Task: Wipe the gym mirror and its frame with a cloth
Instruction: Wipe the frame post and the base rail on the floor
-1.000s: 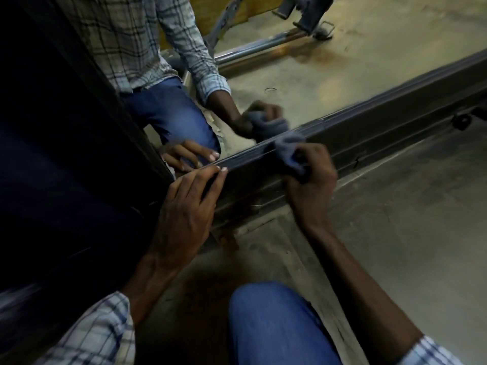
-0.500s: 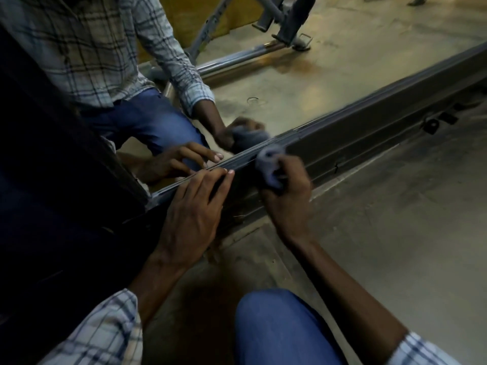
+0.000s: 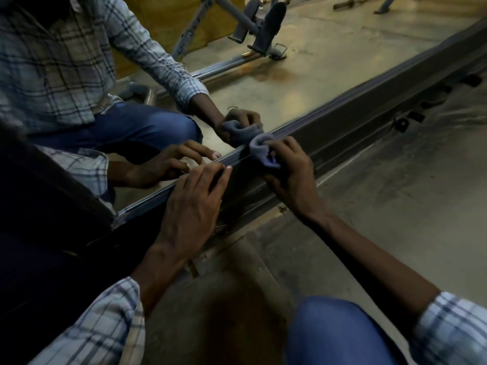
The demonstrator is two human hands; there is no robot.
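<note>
The gym mirror (image 3: 329,61) stands on the floor, with its dark metal bottom frame (image 3: 350,125) running diagonally from lower left to upper right. My right hand (image 3: 292,175) grips a bunched blue-grey cloth (image 3: 262,150) and presses it against the frame's top edge where it meets the glass. My left hand (image 3: 192,204) rests flat on the frame just left of the cloth, fingers straight, fingertips at the glass edge. Both hands and the cloth are reflected in the mirror.
A dark panel (image 3: 47,219) fills the left side beside the mirror's corner. Bare concrete floor (image 3: 395,206) lies right of the frame. My blue-jeaned knee (image 3: 334,335) is low in the centre. The reflection shows gym equipment (image 3: 253,30) standing behind me.
My right hand with the cloth slid left along the frame, then a little back right. The left hand kept resting on the frame, and the view shifted.
</note>
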